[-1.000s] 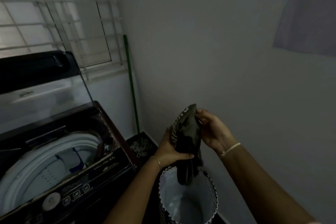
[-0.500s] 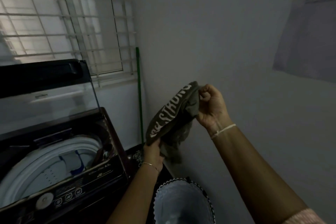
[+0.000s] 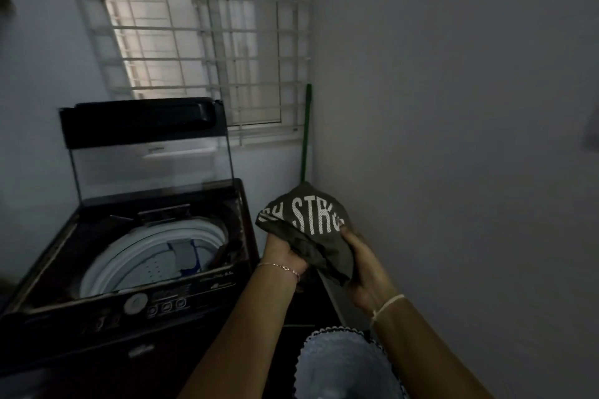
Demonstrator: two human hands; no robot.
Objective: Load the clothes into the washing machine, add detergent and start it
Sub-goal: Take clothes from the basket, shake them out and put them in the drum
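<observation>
A dark olive garment with white lettering is bunched between both hands, just right of the washing machine. My left hand grips its lower left part. My right hand grips its right side from below. The top-loading washing machine stands at the left with its glass lid raised. Its white drum is open, with something pale and blue inside. A round knob and buttons sit on the front panel.
A laundry basket with a pale lining stands on the floor below my hands. A green stick leans in the corner under the barred window. A bare wall runs close along the right.
The garment was lifted out of the basket, stretched between the hands, and is now bunched together. My view has swung left and up, toward the machine.
</observation>
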